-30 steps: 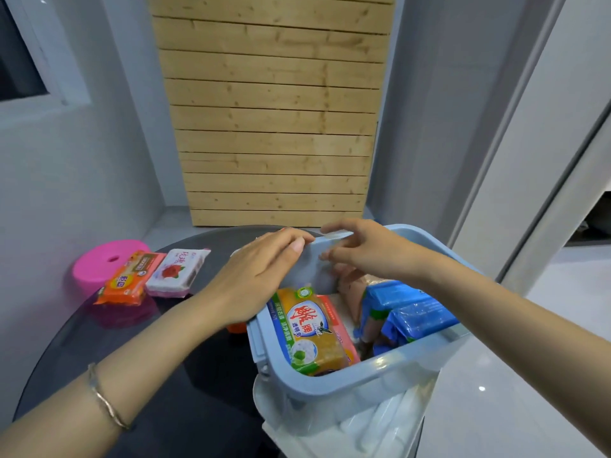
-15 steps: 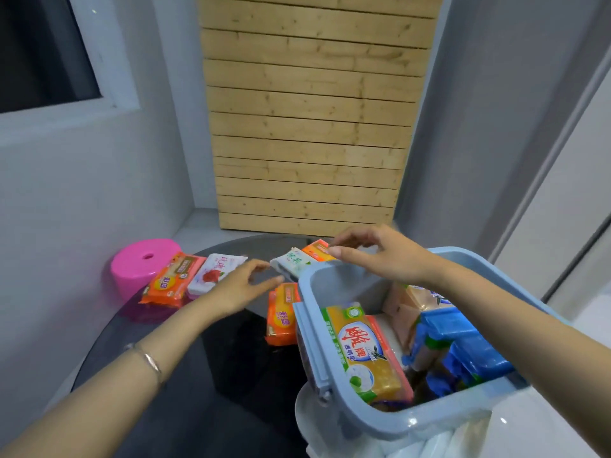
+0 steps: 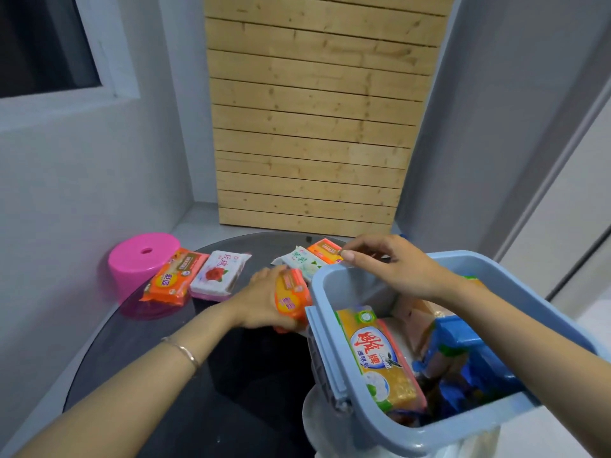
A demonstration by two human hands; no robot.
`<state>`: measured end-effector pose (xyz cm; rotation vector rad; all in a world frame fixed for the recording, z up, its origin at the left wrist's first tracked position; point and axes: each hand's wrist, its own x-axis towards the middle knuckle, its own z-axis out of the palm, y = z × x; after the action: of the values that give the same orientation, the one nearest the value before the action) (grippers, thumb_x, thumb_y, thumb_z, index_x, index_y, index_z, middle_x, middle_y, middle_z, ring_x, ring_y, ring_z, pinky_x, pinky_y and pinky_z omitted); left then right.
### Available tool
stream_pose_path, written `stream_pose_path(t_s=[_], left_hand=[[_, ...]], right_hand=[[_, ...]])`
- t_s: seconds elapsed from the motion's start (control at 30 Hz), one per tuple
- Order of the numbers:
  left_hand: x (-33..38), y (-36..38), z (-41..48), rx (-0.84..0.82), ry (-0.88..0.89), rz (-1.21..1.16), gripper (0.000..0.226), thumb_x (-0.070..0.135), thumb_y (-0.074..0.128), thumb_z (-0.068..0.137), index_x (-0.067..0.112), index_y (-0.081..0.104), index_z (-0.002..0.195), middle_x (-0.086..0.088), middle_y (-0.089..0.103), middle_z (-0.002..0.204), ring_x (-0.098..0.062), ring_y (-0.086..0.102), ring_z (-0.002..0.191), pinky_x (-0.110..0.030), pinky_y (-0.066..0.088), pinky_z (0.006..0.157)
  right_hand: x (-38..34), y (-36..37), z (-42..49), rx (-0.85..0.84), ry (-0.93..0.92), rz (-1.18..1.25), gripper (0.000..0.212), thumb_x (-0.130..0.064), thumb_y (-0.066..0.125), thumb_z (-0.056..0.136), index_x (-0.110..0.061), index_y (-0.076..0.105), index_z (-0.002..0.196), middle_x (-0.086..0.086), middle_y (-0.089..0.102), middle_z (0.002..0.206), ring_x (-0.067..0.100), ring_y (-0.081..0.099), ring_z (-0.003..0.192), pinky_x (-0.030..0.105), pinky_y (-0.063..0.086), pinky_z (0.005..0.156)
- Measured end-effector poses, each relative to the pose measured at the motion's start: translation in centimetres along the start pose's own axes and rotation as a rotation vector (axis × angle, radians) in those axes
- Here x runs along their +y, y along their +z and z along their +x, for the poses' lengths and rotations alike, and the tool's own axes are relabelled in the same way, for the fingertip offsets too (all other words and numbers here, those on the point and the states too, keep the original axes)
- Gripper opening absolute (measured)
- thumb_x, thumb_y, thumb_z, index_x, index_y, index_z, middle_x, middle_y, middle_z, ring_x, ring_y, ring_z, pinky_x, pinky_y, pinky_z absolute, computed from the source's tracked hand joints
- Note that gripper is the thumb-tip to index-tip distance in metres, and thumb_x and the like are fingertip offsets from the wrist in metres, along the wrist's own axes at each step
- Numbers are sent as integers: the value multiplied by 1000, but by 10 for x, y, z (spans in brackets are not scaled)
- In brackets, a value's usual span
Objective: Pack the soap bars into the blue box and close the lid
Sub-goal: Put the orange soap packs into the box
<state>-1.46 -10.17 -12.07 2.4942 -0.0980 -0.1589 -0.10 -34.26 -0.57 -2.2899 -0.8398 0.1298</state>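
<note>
— Hands first: what is each one doing?
— Her left hand [image 3: 261, 302] grips an orange soap bar [image 3: 292, 297], fingers wrapped round it, just beside the left wall of the blue box [image 3: 347, 285]. The right hand [image 3: 396, 269] reaches across the box's far rim with its fingers curled. Their tips touch the corner of a second orange bar [image 3: 325, 250], but I cannot tell whether they pinch it.
— And the surroundings, biggest first?
— A wooden slat panel [image 3: 307, 127] stands against the back wall. Below it is a dark round table [image 3: 165, 385], with the box at its right side, open at the top.
— What is packed in it?
— A yellow bar [image 3: 380, 358] with red lettering lies along the left wall. Blue packs [image 3: 463, 352] fill the right side, and a tan pack [image 3: 418, 312] sits at the far side.
— What else is on the table?
— A pink tub [image 3: 142, 259] stands upside down at the far left edge. Just beside it lies a third orange bar [image 3: 172, 279], with a white rose-printed bar [image 3: 220, 272] against it. A green-and-white bar [image 3: 302, 261] touches the second orange bar. A thin bracelet [image 3: 185, 353] circles the left wrist.
</note>
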Motion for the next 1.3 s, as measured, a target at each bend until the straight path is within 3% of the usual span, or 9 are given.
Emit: stream_pose_path(t_s=[0.13,0.2,0.3,0.43,0.57,0.8,0.93,1.1,1.3], left_hand=[[37,-38,-18,285,58,-359,118,64,76,35,32,30,139,3,38,139,-17,44,126,-39,46,101],[66,-53,-29,349,134,-469,107,60,79,37,39,33,132,7,42,135,-9,48,120,-30,49,94],[116,-60,-46,372,269,-430,111,59,79,40,38,31,137,8,42,136,-8,45,124,-35,48,100],[167,-43,-58,320,367,-215,126,62,79,43,32,14,147,9,28,142,-12,33,133,-39,41,107],[176,-26,-57,107,303,-191,100,58,64,74,32,6,150,15,12,154,-7,11,143,-32,19,117],[155,-23,-55,345,231,-317,61,44,49,89,27,29,144,9,28,149,-8,18,141,-28,19,113],[150,-25,-58,371,244,-324,58,42,51,89,30,31,142,14,30,140,-7,18,140,-24,19,106],[142,-25,-61,350,222,-340,56,43,51,89,34,31,141,24,25,129,-5,18,138,-28,22,107],[116,-26,-65,356,201,-321,50,44,47,91,35,35,139,22,29,131,2,20,128,-27,23,105]], right_hand=[[-11,-7,-3,82,5,214,28,-29,56,91,-16,66,113,-3,70,111,-2,64,97,11,48,84],[-23,-11,-4,103,48,339,33,-33,53,92,-16,62,119,-1,70,115,1,66,99,14,50,90],[-42,-19,-13,-34,108,567,37,-45,47,90,-18,65,109,-2,75,96,12,71,91,31,55,90],[-49,-38,-34,-64,238,806,28,-38,55,86,-16,64,102,4,76,87,13,72,76,24,60,70],[-31,-49,-58,29,438,512,27,-27,56,90,-11,59,112,14,72,98,24,71,80,36,59,71],[-38,-45,-74,21,487,-41,47,-36,55,88,-24,38,130,3,56,105,21,59,86,25,49,66],[-37,-34,-76,-91,497,-213,54,-42,51,88,-23,34,135,4,60,111,22,61,92,34,53,85],[-29,-34,-71,-54,451,-25,38,-26,51,89,-25,45,126,9,70,100,26,71,85,40,59,80],[-36,-43,-59,11,289,127,20,-18,54,92,-17,63,110,7,69,100,20,66,89,29,56,76]])
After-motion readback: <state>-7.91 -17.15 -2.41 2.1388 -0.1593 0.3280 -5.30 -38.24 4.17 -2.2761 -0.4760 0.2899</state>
